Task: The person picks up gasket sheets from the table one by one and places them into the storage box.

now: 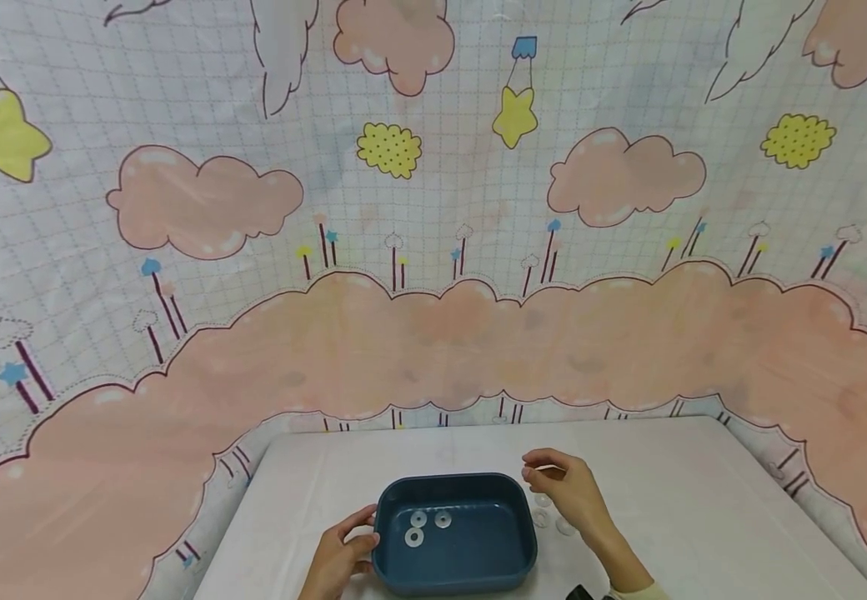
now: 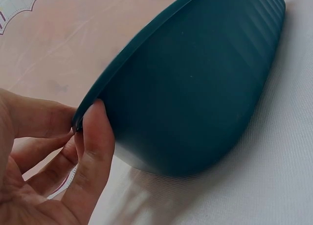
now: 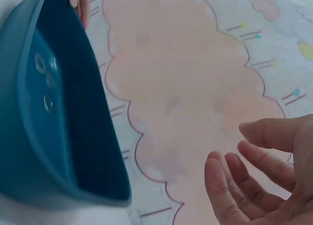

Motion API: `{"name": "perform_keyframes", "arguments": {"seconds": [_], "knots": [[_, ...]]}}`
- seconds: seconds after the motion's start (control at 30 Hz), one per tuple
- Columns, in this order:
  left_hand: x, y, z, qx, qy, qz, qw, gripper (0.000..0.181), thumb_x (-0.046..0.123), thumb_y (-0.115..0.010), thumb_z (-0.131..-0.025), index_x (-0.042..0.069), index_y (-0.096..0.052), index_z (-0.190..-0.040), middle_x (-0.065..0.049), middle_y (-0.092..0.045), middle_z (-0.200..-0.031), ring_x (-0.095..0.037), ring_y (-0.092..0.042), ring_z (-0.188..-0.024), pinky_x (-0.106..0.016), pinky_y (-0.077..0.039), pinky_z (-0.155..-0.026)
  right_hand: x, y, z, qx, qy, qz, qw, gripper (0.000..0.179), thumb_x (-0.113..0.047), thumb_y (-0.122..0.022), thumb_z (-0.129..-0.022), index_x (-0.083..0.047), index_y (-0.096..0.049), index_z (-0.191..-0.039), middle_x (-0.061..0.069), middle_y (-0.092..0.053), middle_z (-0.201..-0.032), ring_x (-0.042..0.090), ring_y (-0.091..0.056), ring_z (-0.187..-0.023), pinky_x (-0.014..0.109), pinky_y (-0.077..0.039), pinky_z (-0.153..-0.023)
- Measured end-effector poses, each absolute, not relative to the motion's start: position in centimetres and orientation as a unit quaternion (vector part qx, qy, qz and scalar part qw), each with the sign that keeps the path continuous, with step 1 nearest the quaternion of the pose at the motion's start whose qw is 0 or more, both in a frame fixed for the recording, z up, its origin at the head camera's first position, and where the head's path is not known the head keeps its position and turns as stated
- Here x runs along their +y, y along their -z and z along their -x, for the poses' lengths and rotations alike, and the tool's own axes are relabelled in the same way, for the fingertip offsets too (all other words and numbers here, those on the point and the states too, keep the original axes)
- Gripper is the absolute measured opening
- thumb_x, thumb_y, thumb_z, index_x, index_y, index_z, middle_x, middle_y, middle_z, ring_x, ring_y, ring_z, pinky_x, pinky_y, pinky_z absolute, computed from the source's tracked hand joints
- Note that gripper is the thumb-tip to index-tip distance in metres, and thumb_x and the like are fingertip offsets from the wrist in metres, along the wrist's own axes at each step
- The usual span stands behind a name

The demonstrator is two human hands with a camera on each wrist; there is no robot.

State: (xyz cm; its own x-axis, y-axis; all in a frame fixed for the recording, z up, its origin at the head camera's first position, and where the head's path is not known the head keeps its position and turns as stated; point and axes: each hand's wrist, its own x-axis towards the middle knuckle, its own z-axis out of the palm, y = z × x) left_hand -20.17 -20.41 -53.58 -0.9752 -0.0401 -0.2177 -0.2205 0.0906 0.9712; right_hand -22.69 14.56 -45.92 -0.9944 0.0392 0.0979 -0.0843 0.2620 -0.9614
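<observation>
My left hand (image 1: 339, 550) grips the left rim of a dark blue plastic basin (image 1: 471, 554). In the left wrist view the thumb (image 2: 97, 137) lies against the outer wall just under the rim. Small whitish flat rings (image 1: 414, 537) lie on the basin floor, toward its left side. To the right of the basin, my right hand (image 1: 572, 496) is raised over the table, fingers loosely bent. Its fingers (image 3: 220, 186) and thumb stand apart with nothing between them in the right wrist view. Below that hand, several clear rings (image 1: 564, 526) lie on the table, partly hidden by it.
A white cloth covers the table (image 1: 306, 475). Behind it and at both sides hangs a printed sheet (image 1: 478, 350) with clouds and stars. A black object (image 1: 578, 592) shows at the bottom edge by the right sleeve (image 1: 643, 592).
</observation>
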Motion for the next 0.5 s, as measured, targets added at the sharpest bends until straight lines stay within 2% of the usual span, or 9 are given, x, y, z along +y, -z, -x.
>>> {"name": "perform_keyframes", "arguments": {"seconds": [0.17,0.5], "knots": [[-20.3,53.7,20.0,0.737,-0.667,0.092,0.067,0.056,0.002,-0.061,-0.088,-0.004,-0.047,-0.142,-0.022,-0.052,-0.125,-0.017,-0.062,-0.078,-0.034,-0.055,-0.063,16.2,46.1,22.4,-0.807,-0.588,-0.021,0.062,0.023,-0.017,-0.073,-0.087,-0.009,-0.072,-0.109,0.008,-0.071,-0.103,0.014,-0.071,-0.086,0.021,-0.055,-0.074],[-20.1,54.0,19.8,0.737,-0.667,0.094,0.065,0.055,0.002,-0.061,-0.088,-0.003,-0.048,-0.141,-0.021,-0.053,-0.124,-0.017,-0.062,-0.076,-0.035,-0.055,-0.062,19.8,47.3,22.2,-0.832,-0.548,-0.024,0.079,0.028,-0.018,-0.072,-0.088,-0.009,-0.07,-0.114,0.011,-0.07,-0.109,0.008,-0.069,-0.086,0.02,-0.055,-0.074]]}}
